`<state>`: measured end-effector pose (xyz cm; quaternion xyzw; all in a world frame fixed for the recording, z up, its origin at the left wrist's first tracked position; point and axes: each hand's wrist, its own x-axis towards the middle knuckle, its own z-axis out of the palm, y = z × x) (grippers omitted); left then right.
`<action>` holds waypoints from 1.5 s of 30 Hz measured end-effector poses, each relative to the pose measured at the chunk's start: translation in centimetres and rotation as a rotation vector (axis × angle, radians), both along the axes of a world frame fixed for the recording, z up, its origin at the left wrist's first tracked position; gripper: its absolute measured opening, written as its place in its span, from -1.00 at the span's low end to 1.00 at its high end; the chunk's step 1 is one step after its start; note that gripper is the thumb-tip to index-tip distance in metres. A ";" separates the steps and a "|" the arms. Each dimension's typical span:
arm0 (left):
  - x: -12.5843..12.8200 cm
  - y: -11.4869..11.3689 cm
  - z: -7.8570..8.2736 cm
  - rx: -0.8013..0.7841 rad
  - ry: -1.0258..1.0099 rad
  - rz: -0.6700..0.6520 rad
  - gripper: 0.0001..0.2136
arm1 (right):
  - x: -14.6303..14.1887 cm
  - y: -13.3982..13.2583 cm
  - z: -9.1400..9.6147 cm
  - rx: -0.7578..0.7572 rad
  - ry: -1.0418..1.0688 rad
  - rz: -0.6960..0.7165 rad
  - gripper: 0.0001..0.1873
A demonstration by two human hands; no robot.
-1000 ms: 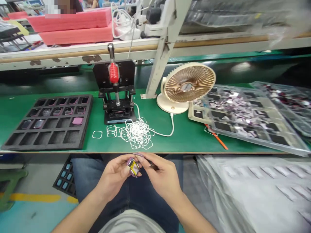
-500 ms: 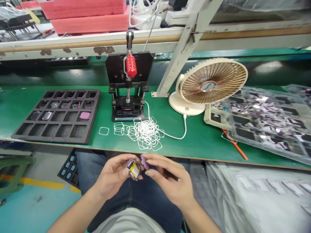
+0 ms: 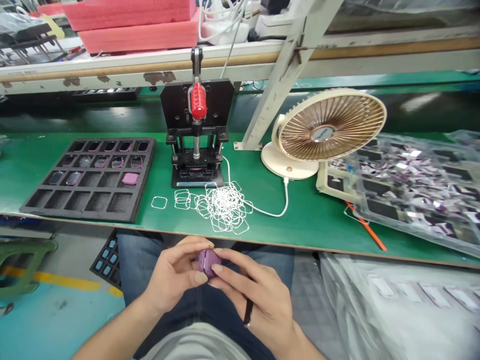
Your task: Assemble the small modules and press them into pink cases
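My left hand point(image 3: 173, 267) is closed around a small purple smartwatch case point(image 3: 203, 260), held above my lap just in front of the bench edge. With its fingertips my right hand point(image 3: 251, 285) presses a purple back cover point(image 3: 212, 261) against the case. A dark gap shows between the two parts along one side. The inside of the case is hidden. A slim dark tool point(image 3: 248, 312) is tucked among the lower fingers of my right hand; its kind cannot be made out.
On the green bench point(image 3: 300, 225) lie a heap of white ring gaskets point(image 3: 225, 205) and a black foam tray point(image 3: 144, 200) with watch cases. Behind stand a red-handled press point(image 3: 197, 150) and a fan point(image 3: 326, 130). Clear plastic trays point(image 3: 416, 185) and an orange stick point(image 3: 369, 232) are at right.
The back cover, earlier held apart from the case, has moved left against it. The yellow battery inside is now covered. The dark tool in my right hand has swung to point downward.
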<state>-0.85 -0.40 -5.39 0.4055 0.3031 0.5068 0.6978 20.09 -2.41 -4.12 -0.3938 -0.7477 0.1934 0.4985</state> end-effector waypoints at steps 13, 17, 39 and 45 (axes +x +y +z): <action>0.2 -0.1 -0.4 0.027 0.013 -0.016 -0.58 | 0.0 -0.4 -0.1 0.028 -0.052 -0.024 -0.72; 0.2 -0.1 -0.6 0.048 0.014 -0.019 -0.58 | -0.1 -0.5 -0.4 0.068 -0.105 -0.017 -0.68; 1.3 -0.3 -0.5 -0.154 -0.037 0.185 -0.82 | -2.0 0.5 -1.6 -0.095 -0.142 0.109 -0.78; 0.5 -0.1 -0.8 0.095 0.342 0.196 -0.72 | -2.3 0.8 -1.8 -0.517 0.237 0.170 -0.57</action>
